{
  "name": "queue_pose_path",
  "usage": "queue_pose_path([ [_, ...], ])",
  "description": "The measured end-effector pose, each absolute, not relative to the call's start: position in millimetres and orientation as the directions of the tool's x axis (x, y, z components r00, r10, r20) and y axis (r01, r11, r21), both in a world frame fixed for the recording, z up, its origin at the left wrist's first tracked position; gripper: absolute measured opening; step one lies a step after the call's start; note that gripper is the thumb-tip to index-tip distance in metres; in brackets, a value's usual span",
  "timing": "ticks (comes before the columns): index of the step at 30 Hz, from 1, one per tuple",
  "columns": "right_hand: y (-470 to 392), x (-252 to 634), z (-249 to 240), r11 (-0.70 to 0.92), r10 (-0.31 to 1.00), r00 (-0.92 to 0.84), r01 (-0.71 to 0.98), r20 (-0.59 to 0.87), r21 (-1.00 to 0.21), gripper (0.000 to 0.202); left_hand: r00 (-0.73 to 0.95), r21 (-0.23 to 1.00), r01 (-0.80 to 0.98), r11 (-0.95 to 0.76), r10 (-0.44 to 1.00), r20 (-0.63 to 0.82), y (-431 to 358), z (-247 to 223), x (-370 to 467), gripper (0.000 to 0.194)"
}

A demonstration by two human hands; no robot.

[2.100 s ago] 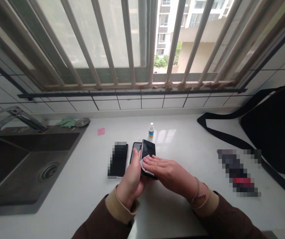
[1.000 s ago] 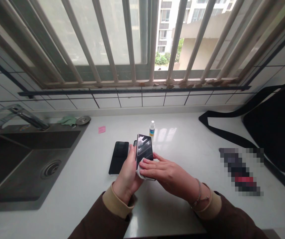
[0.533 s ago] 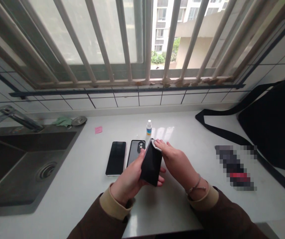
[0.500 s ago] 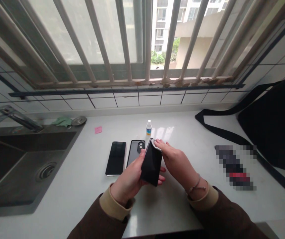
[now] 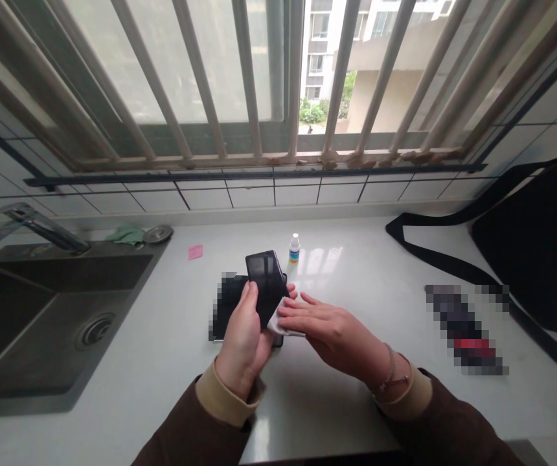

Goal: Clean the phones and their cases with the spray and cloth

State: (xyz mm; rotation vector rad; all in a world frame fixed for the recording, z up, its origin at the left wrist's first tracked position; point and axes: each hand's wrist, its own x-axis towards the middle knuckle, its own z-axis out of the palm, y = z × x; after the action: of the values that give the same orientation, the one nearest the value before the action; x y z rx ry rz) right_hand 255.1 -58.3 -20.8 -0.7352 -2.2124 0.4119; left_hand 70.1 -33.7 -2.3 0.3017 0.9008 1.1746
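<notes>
My left hand [image 5: 245, 333] grips a black smartphone [image 5: 267, 278] by its sides, thumb on the near edge and fingertips showing past the far edge. The screen is tilted up and catches window reflections. With fingers laid together, my right hand [image 5: 329, 327] presses a folded white cloth [image 5: 278, 320] onto the phone's lower right corner. Beneath and to the left, a second phone [image 5: 227, 298] lies flat on the counter, partly blurred out. A phone case [image 5: 278, 341] lies under the held phone, mostly hidden. A small white bottle [image 5: 295, 250] with a blue and yellow label stands upright just behind.
On the left is a dark sink [image 5: 65, 323] with a faucet [image 5: 45, 226], a green cloth [image 5: 125, 235] and a drain cover [image 5: 159, 233] at its back rim. A pink note [image 5: 195, 252] lies on the counter. A black bag [image 5: 541, 246] with a strap occupies the right.
The held phone has turned and shifted left, its top now leaning leftward. My right hand has moved with the cloth from the phone's upper end down to its lower right corner.
</notes>
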Motion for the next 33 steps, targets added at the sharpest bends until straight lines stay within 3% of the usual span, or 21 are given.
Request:
queue_pose_path([
  [4,-53,261,-26,0.733,0.676,-0.481,0.512,0.558,-0.447,0.049,0.103,0.666,-0.621,0.414,0.885,-0.454,-38,0,70,0.043],
  [8,-48,266,-27,0.669,0.719,-0.364,0.592,0.592,-0.449,0.052,0.314,0.65,-0.505,0.567,0.823,-0.474,-44,4,70,0.057],
  [14,-48,270,-23,0.579,0.783,-0.207,0.586,0.586,-0.566,0.053,0.54,0.689,-0.206,0.695,0.668,-0.512,-54,1,65,0.065],
  [19,-51,273,-10,0.456,0.883,-0.108,0.424,0.457,-0.783,0.037,0.67,0.6,-0.033,0.799,0.463,-0.58,-55,3,61,0.068],
  [22,-49,275,-8,0.302,0.948,0.018,0.269,0.318,-0.915,0.028,0.722,0.492,-0.059,0.869,0.378,-0.58,-51,9,58,0.083],
  [24,-47,275,-10,0.202,0.974,0.091,0.074,0.209,-0.977,0.027,0.729,0.474,-0.131,0.871,0.409,-0.549,-48,13,57,0.085],
  [28,-41,271,-14,0.038,0.997,0.074,-0.361,0.012,-0.932,0.028,0.672,0.499,-0.267,0.824,0.531,-0.517,-46,13,58,0.082],
  [33,-36,268,-19,-0.089,0.988,0.07,-0.486,-0.14,-0.869,0.03,0.585,0.575,-0.328,0.75,0.639,-0.5,-48,8,64,0.067],
])
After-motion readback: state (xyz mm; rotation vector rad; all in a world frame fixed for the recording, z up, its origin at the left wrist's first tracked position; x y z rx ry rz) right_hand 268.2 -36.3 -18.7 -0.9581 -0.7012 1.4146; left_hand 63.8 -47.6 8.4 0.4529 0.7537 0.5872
